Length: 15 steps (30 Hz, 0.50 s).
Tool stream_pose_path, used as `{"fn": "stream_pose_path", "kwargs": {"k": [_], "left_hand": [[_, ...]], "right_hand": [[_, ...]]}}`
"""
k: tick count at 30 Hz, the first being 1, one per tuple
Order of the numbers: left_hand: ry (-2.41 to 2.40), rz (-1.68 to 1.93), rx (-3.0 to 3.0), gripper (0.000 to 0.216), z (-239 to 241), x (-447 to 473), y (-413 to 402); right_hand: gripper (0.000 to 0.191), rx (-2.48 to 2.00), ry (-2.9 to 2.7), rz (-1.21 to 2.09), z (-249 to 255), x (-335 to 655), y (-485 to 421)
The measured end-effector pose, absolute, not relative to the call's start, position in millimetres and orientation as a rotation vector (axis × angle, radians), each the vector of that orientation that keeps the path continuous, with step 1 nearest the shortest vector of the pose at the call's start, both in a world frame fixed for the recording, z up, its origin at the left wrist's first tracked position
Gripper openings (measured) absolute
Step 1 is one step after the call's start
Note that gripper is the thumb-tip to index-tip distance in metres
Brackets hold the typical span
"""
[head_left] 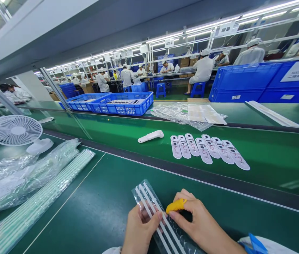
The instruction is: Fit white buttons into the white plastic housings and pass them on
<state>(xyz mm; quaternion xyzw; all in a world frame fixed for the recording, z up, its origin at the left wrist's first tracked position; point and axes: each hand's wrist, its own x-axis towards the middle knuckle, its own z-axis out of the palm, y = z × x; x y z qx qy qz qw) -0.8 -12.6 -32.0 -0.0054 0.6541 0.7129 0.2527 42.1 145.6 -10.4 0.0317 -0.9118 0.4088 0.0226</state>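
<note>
My left hand [140, 231] grips the near left side of a clear plastic sheet [149, 197] carrying long white strips, thumb pressed on top. My right hand [198, 224] pinches at the same sheet from the right, and its index finger wears a yellow finger cot [176, 205]. The sheet lies on the dark green mat at the near edge. Beyond it, on the green conveyor belt [271, 155], several white oblong shells [209, 150] lie side by side with their insides up. A single closed white shell [151, 136] lies to their left.
A small white desk fan [17, 132] stands at the left. Bags of long white strips [33, 190] lie on the left of the mat. Blue crates [124, 103] and clear bags [189, 114] sit past the belt. Other workers in white sit at far benches.
</note>
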Motion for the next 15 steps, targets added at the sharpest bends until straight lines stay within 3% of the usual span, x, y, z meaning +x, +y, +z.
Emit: {"fn": "stream_pose_path", "kwargs": {"k": [15], "left_hand": [[1.912, 1.895, 0.014, 0.016, -31.1, 2.1, -6.8]], "right_hand": [[0.015, 0.088, -2.948, 0.943, -3.7, 39.2, 142.9]]}}
